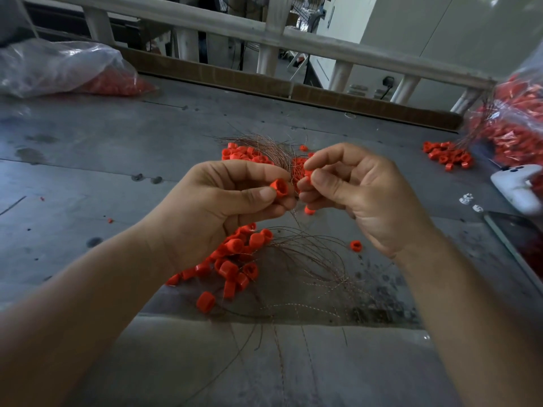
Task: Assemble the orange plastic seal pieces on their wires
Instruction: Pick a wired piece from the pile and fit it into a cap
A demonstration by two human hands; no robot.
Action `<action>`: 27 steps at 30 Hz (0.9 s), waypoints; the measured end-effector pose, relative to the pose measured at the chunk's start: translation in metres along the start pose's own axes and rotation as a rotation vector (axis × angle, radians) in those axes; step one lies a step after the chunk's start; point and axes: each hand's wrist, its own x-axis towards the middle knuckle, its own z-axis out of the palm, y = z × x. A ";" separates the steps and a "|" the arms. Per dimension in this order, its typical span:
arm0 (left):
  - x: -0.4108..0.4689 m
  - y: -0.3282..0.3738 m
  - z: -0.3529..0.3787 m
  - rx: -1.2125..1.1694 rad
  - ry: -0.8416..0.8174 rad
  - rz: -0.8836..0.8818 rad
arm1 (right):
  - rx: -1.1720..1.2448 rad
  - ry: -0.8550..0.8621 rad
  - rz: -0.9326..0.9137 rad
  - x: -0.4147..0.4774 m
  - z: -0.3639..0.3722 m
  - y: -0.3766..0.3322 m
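1. The orange cap (279,188) was held above the middle of the table, pinched between the thumb and forefinger of the left hand (223,207), with its open end turned toward the right hand.
2. The right hand (361,195) pinched a small orange piece (307,174) between thumb and forefinger, just beside the cap; its other fingers were curled in loosely.
3. A thin wire (294,215) hung down from between the two hands. Which piece it was joined to could not be told.
4. Under the hands, on the grey table (88,142), lay a near heap of orange pieces (235,259) with long wires fanning out to the right.
5. Beyond the hands lay a far heap (244,152) with a bundle of wires (270,143) across it.
6. One loose piece (355,245) sat alone to the right of the near heap.
7. A smaller cluster (446,155) lay well off to the right, near a clear bag (517,127) full of orange parts.
8. Another clear bag (58,69) with orange parts lay at the far left.
9. A white device (514,186) rested at the right edge.
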 end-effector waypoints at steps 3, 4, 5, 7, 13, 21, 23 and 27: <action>-0.001 0.000 0.001 0.016 0.007 -0.002 | 0.011 -0.012 -0.035 0.000 0.004 -0.001; -0.001 0.000 0.001 0.021 0.014 -0.002 | 0.011 -0.012 -0.047 -0.001 0.006 0.000; -0.001 0.000 0.001 0.022 0.022 -0.003 | 0.001 -0.008 -0.064 -0.001 0.007 0.000; -0.001 -0.001 0.001 0.025 0.032 -0.003 | -0.031 0.004 -0.088 -0.001 0.009 0.001; 0.001 -0.001 0.002 0.046 0.066 0.010 | -0.041 0.007 -0.093 -0.001 0.011 0.001; 0.000 0.000 0.002 0.075 0.084 0.022 | -0.058 0.043 -0.102 0.000 0.012 0.002; 0.001 0.000 0.003 0.085 0.095 0.018 | -0.085 0.050 -0.122 0.000 0.013 0.003; 0.001 0.000 0.004 0.090 0.119 0.011 | -0.159 0.061 -0.156 -0.001 0.016 0.003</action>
